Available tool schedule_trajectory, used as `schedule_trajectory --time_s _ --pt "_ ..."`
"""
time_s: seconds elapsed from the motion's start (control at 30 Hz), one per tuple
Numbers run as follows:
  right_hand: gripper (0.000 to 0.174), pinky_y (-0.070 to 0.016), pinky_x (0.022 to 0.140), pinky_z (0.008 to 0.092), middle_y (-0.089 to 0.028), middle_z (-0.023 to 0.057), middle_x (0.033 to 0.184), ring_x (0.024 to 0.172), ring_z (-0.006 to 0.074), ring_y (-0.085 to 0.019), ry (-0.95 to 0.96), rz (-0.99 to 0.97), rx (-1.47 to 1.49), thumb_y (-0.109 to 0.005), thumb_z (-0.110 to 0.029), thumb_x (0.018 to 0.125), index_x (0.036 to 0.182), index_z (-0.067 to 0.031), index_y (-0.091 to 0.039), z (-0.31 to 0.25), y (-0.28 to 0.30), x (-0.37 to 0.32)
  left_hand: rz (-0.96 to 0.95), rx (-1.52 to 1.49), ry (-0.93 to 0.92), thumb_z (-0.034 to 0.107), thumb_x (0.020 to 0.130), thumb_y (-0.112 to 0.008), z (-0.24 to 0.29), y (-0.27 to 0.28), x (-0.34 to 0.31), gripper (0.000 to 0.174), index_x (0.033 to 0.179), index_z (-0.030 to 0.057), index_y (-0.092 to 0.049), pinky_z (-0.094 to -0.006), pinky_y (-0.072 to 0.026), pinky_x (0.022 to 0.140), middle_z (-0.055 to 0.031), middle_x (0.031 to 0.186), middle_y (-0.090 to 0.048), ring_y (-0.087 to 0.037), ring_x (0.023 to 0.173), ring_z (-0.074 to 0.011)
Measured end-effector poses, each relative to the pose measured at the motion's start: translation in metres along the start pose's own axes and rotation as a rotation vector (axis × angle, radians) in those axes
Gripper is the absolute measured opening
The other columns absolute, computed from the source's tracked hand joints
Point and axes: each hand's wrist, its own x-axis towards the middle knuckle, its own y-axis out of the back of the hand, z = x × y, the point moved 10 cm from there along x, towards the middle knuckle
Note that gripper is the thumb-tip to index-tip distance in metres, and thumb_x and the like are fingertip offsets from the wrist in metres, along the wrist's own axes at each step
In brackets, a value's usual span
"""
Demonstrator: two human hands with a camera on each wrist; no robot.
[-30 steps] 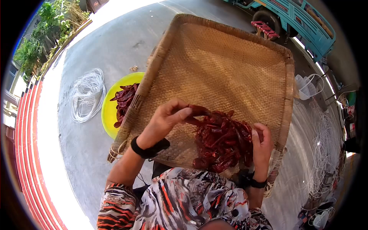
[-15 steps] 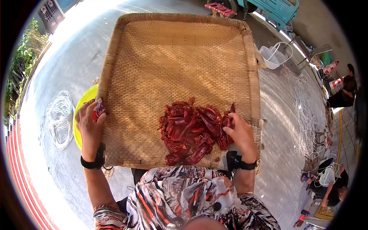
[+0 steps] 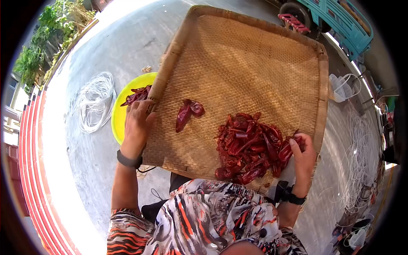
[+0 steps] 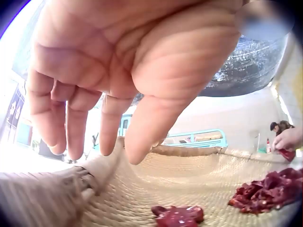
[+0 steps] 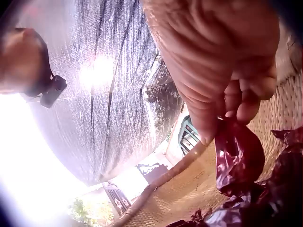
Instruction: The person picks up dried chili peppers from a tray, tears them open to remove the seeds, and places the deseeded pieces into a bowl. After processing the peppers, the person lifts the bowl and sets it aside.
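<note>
A heap of dried red chili peppers (image 3: 248,148) lies at the near side of a shallow woven tray (image 3: 255,76). My right hand (image 3: 305,155) is at the heap's right edge, and in the right wrist view its thumb and fingers pinch one dark, glossy chili pepper (image 5: 236,158). My left hand (image 3: 138,123) hangs over the tray's left rim beside a yellow plate (image 3: 118,123); the left wrist view shows its fingers extended, with nothing between them. More chilies (image 3: 138,94) lie on that plate, partly hidden by this hand. A small separate clump of chilies (image 3: 185,117) rests left of the heap.
White cord (image 3: 97,102) lies coiled on the concrete floor to the left, with more loose strands (image 3: 357,165) at the right. A clear plastic container (image 3: 340,87) stands beyond the tray's right rim. Farther back are a red stool (image 3: 294,23) and a teal cart (image 3: 340,21).
My left hand, which held chili over the heap and then by the left rim, has let go; a clump now lies on the tray. My right hand has taken hold of a chili. The head view swung.
</note>
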Motion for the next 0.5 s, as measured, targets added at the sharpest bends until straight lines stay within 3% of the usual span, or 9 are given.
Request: schedule_trajectory --time_s 0.03,0.13,0.17,0.23,0.33,0.5 --pt "0.020 -0.0449 0.067 0.0224 -0.061 -0.0006 0.087 0.076 0.0065 -0.054 -0.001 -0.048 0.103 -0.070 -0.014 0.091 0.105 -0.0028 -0.062 -0.004 -0.009 0.000 -0.030 -0.029 -0.040 0.010 0.082 -0.066 0.013 -0.006 0.000 0.036 0.118 0.0050 -0.062 -0.0426 -0.0449 0.095 -0.0181 0.112 -0.063 -0.058 0.106 -0.0371" --pt "0.022 -0.0436 0.065 0.0205 -0.060 0.0002 0.092 0.074 0.0058 -0.052 -0.014 -0.251 0.380 -0.069 -0.016 0.094 0.109 -0.0032 -0.060 -0.036 -0.055 -0.011 -0.353 -0.188 -0.053 0.012 0.083 -0.071 0.050 -0.046 -0.004 0.038 0.118 0.0055 -0.060 -0.0398 -0.0502 0.084 -0.0170 0.108 -0.062 -0.062 0.096 -0.0324" --pt "0.022 -0.0470 0.068 0.0215 -0.062 0.0008 0.094 0.077 0.0071 -0.057 -0.033 -0.351 0.438 -0.067 -0.016 0.095 0.111 -0.0032 -0.059 -0.042 -0.075 -0.015 -0.425 -0.194 -0.066 0.014 0.084 -0.071 0.060 -0.062 -0.007 0.039 0.119 0.0047 -0.059 -0.0387 -0.0518 0.080 -0.0170 0.107 -0.061 -0.063 0.091 -0.0312" --pt "0.020 -0.0506 0.072 0.0231 -0.062 0.0014 0.094 0.080 0.0085 -0.060 -0.027 -0.459 0.436 -0.064 -0.014 0.096 0.111 -0.0029 -0.058 -0.058 -0.107 -0.023 -0.195 -0.442 -0.320 0.018 0.088 -0.071 0.107 -0.052 -0.014 0.039 0.120 0.0024 -0.057 -0.0350 -0.0527 0.071 -0.0161 0.108 -0.061 -0.065 0.085 -0.0261" --pt "0.016 -0.0528 0.075 0.0246 -0.062 0.0021 0.097 0.081 0.0093 -0.063 -0.015 -0.528 0.527 -0.062 -0.014 0.098 0.109 -0.0025 -0.059 -0.067 -0.141 -0.030 -0.569 -0.860 -0.083 0.021 0.090 -0.067 0.147 -0.081 -0.026 0.029 0.112 0.0029 -0.060 -0.0403 -0.0504 0.069 -0.0185 0.090 -0.062 -0.063 0.083 -0.0340" --pt "0.017 -0.0518 0.074 0.0243 -0.062 0.0018 0.098 0.081 0.0093 -0.063 -0.078 -0.584 0.609 -0.061 -0.015 0.099 0.110 -0.0027 -0.058 -0.062 -0.158 -0.031 -0.668 -0.954 -0.067 0.020 0.097 -0.060 0.144 -0.096 -0.035 0.020 0.102 0.0013 -0.061 -0.0392 -0.0471 0.063 -0.0155 0.079 -0.061 -0.059 0.066 -0.0284"
